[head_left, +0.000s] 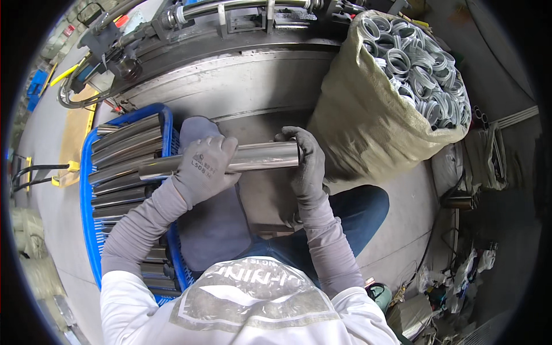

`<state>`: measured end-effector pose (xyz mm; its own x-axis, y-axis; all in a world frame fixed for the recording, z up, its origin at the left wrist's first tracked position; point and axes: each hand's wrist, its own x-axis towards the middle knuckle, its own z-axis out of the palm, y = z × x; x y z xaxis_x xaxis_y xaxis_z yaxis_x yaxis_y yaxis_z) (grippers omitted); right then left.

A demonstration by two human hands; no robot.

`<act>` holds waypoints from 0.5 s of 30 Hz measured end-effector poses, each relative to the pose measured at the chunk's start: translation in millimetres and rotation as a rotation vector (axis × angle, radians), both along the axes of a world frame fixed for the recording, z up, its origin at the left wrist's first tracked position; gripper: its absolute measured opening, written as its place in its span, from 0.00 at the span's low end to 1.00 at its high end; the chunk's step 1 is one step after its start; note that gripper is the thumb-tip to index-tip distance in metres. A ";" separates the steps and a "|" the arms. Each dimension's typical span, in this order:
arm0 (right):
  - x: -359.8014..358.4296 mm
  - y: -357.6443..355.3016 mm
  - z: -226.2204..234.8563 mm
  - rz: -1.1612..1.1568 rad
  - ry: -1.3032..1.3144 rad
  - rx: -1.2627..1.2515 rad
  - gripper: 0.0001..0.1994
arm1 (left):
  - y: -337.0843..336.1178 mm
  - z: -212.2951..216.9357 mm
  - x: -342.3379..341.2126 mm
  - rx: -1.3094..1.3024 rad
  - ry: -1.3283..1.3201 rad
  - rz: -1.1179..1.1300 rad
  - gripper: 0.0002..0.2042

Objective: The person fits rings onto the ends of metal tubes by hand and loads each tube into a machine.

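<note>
A shiny metal tube (259,156) lies across in front of me, held level above my lap. My left hand (206,167), in a grey glove, is closed around its left half. At the tube's right end, my right hand (306,164), gloved too, grips the rim, with the fingers at the open mouth. The tube's left end reaches over the edge of a blue plastic basket (87,201). Inside that basket lie several similar metal tubes (123,146), stacked crosswise. A grey-blue pad (213,230) covers my left leg beneath the tube.
A large woven sack (368,115) full of grey ring-shaped parts (422,75) stands at the front right. Ahead runs a dark machine bench (230,52) with rods and fittings. Bags and scraps (454,287) lie on the floor at the lower right.
</note>
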<state>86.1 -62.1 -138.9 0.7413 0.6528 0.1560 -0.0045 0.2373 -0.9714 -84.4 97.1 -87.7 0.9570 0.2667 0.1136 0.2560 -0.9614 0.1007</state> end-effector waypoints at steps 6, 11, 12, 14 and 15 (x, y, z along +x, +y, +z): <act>7.7 -1.9 -1.1 -0.171 -0.368 -0.147 0.21 | 5.0 -3.5 19.7 -0.064 0.086 0.007 0.19; 6.1 6.5 -13.7 -0.249 -0.285 -0.154 0.16 | 5.8 -8.8 23.2 0.065 0.004 -0.053 0.19; 9.6 9.3 -24.6 -0.248 -0.357 -0.137 0.15 | 7.8 -10.9 23.1 0.054 0.035 -0.053 0.19; -0.2 21.3 -16.9 -0.194 0.021 -0.116 0.13 | 13.4 -10.9 23.4 0.057 0.045 -0.061 0.20; 2.9 23.7 -23.7 -0.160 0.111 -0.076 0.12 | 12.5 -9.3 24.8 0.088 0.049 -0.068 0.21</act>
